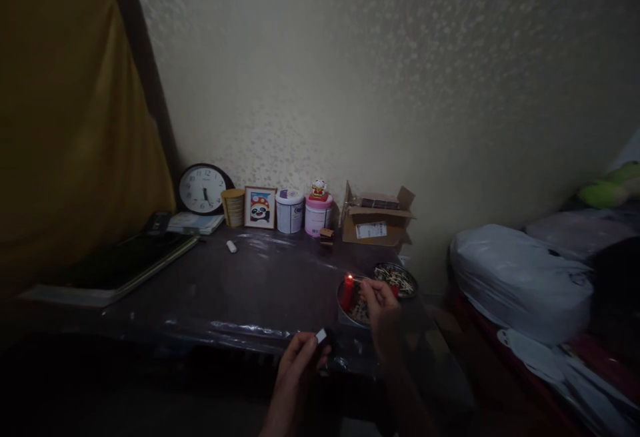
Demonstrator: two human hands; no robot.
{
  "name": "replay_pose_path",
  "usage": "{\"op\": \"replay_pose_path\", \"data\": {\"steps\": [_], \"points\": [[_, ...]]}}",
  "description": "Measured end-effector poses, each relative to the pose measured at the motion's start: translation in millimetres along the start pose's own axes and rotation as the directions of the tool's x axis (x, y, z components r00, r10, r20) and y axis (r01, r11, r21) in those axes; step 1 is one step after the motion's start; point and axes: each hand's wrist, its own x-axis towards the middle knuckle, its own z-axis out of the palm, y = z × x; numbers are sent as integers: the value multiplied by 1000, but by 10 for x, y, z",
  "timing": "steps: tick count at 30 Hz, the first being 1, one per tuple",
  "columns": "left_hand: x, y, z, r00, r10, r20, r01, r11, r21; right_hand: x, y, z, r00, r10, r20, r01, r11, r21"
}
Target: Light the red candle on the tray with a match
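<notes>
In the head view, the right hand (383, 305) pinches a thin matchstick (359, 281) between its fingers, the tip at the small flame (349, 277) atop a red candle (347, 297) standing in a round dish (351, 322) on the table (270, 280). The left hand (299, 358) has its fingers closed around a small object with a white face (321, 335), near the table's front edge. Just beyond the right hand sits a second dish (413, 293), holding many matchsticks (400, 275).

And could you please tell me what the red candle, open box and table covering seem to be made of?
The red candle: probably wax, fairly smooth, with a flame at its top. The open box: cardboard, matte brown, with folded flaps. The table covering: likely plastic sheeting, glossy, judging by its wrinkled highlights.
</notes>
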Motion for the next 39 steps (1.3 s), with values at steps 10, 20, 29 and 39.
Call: {"op": "replay_pose_path", "data": {"steps": [10, 20, 29, 39], "points": [[-27, 32, 33, 1000, 7, 1, -7, 1000, 7, -8, -15, -5, 1000, -5, -6, 5, 1000, 7], [-47, 44, 60, 1000, -5, -21, 5, 1000, -3, -18, -53, -21, 1000, 3, -5, -3, 999, 34], [-44, 46, 49, 1000, -19, -9, 19, 1000, -2, -28, -76, -27, 1000, 5, 6, -5, 999, 50], [-18, 39, 39, 1000, -25, -11, 25, 1000, 11, -42, -87, -24, 1000, 10, 0, -10, 998, 54]]}}
